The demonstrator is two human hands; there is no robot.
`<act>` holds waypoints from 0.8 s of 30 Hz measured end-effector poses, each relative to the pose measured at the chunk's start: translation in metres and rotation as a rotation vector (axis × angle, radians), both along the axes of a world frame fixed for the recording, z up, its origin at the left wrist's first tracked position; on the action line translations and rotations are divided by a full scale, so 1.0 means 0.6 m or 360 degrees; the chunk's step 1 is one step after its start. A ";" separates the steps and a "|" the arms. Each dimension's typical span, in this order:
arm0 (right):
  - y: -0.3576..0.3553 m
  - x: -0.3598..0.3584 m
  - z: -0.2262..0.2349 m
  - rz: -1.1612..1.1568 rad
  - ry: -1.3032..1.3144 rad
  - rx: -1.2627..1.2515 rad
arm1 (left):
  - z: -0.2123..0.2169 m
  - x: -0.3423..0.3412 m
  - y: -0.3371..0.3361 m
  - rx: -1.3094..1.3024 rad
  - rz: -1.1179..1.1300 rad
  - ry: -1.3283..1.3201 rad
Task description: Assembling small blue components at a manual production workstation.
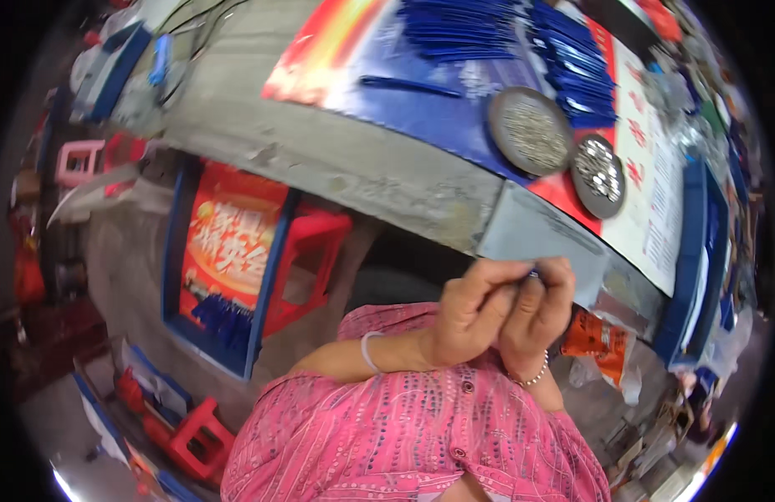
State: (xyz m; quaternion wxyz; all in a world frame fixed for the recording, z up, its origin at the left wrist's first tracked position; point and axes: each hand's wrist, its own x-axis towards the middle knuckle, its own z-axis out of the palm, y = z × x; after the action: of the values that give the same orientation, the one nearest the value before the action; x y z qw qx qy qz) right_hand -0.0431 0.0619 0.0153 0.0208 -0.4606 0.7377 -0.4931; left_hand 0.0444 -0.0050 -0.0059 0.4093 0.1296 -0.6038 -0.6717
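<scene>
Hands: your left hand [471,311] and right hand [538,309] meet at your chest, each grip pinching one small dark-blue piece [532,274], probably a clip.
Counter: two round trays [530,130] of small metal parts sit just beyond.
Far: blue pieces [521,42] lie stacked, seemingly finished; the trays look full.

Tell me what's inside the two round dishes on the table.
The nearer round dish holds a heap of small shiny metal pieces; the farther one holds a finer layer of small silvery bits. Their exact kind is too small to tell, and both heaps hide the dish bottoms.
</scene>
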 end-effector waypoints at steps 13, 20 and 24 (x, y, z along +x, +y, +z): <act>-0.018 -0.012 0.003 0.0292 -0.0828 -0.0041 | -0.047 0.260 -0.167 -0.0166 0.0562 -0.1114; -0.056 0.013 0.020 0.0890 -0.0686 0.0414 | -0.134 0.650 -0.284 -0.0748 0.0959 -0.2068; -0.073 0.024 0.026 0.1075 -0.0504 0.0531 | -0.172 0.722 -0.287 -0.0309 0.0959 -0.2110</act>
State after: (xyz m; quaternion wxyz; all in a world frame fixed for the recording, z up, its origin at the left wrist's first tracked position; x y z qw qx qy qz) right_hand -0.0288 0.0178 0.0307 0.3693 -0.5856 0.6026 -0.3969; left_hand 0.4776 -0.1772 -0.1091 0.1346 0.6322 -0.7195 -0.2539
